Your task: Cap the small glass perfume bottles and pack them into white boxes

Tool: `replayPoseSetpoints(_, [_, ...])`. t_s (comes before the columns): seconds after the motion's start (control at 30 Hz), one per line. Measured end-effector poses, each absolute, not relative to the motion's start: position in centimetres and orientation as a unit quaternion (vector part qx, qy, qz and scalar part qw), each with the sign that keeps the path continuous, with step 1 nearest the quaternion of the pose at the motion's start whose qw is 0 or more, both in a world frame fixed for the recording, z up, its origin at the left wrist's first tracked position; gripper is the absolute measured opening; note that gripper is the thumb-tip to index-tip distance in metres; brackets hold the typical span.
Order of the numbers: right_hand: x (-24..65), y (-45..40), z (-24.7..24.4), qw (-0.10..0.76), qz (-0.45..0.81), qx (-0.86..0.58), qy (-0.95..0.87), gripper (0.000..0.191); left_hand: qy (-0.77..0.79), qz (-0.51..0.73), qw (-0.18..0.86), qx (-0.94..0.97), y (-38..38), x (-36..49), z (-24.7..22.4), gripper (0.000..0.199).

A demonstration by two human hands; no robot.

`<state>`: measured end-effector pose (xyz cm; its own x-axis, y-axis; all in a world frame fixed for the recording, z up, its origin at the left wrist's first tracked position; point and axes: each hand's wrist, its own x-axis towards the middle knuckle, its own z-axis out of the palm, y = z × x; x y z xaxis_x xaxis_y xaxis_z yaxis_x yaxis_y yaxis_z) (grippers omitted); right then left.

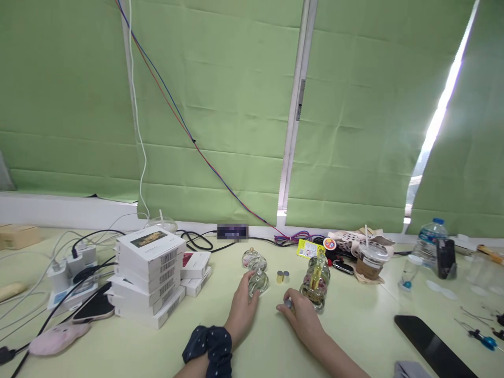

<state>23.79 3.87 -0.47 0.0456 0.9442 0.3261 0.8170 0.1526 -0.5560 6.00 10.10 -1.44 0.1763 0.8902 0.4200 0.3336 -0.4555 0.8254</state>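
Note:
My left hand [243, 302], a dark dotted scrunchie at its wrist, has its fingers wrapped round a clear rounded glass bottle [259, 282] standing on the table. Just behind that bottle are more small glass bottles [252, 258] with ornate tops. My right hand [302, 315] pinches a small cylindrical cap [289, 303] with a silvery end between thumb and fingers. Between and beyond my hands stand two short gold cylindrical caps [283, 276]. Close to the right hand's far side is a row of glass bottles [319, 291] with yellow-gold parts; their details are too small to tell.
White boxes [151, 262] are stacked at left beside cables, chargers and a pink plush item [59, 338]. At right are an iced drink cup [370, 262], a water bottle [431, 239] and a black phone-like slab [433, 344]. Green blinds [220, 105] hang behind.

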Motion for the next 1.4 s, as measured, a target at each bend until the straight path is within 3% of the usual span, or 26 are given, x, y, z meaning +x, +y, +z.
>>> replayPoseSetpoints(0.3, [24.3,4.3,-1.0,0.341,0.095,-0.640,-0.682,0.016,0.428,0.466,0.295,0.716,9.6,6.0,-1.0,0.027])
replayPoseSetpoints(0.5, [23.9,3.9,-0.7,0.461,0.088,-0.612,-0.636,0.031,0.403,0.450,0.304,0.736,8.7,6.1,-0.3,0.016])
replayPoseSetpoints(0.6, [23.9,3.8,-0.4,0.525,0.067,-0.575,-0.624,0.026,0.388,0.439,0.310,0.749,8.2,6.2,-0.1,0.010])
replayPoseSetpoints(0.7, [24.1,3.8,-0.4,0.537,0.061,-0.547,-0.639,0.020,0.376,0.428,0.313,0.760,7.8,6.3,-0.2,0.008])
replayPoseSetpoints(1.07, [24.4,3.2,0.7,0.580,0.074,-0.471,-0.661,0.018,0.331,0.367,0.290,0.819,6.8,6.1,-0.7,0.050])
replayPoseSetpoints(1.4, [22.9,2.2,1.0,0.578,0.228,-0.419,-0.663,0.015,0.271,0.372,0.266,0.847,6.4,5.8,-1.0,0.052])
